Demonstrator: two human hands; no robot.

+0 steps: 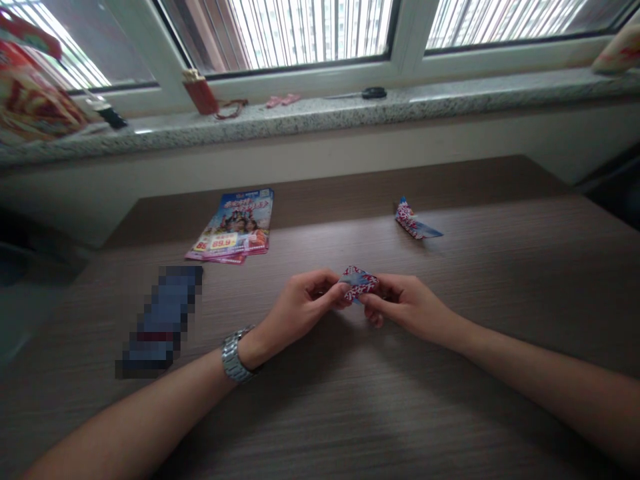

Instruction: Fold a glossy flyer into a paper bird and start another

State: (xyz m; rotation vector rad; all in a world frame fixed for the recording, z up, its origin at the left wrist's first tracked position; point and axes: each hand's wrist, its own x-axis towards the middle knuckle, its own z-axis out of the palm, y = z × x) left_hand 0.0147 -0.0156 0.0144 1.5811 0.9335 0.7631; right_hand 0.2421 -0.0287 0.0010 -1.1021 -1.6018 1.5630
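The left hand (310,300) and right hand (395,303) both pinch a small folded paper (357,283) between thumb and fingers, holding it just above the table (320,413). Beyond it, a winged paper shape (411,221) sits to the right, and a stack of printed flyers (240,223) lies to the left.

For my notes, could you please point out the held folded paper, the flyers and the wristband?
Held folded paper (359,281): head view, upper face.
Flyers (241,223): head view, top flyer's cover.
Wristband (234,359): head view, metal links.
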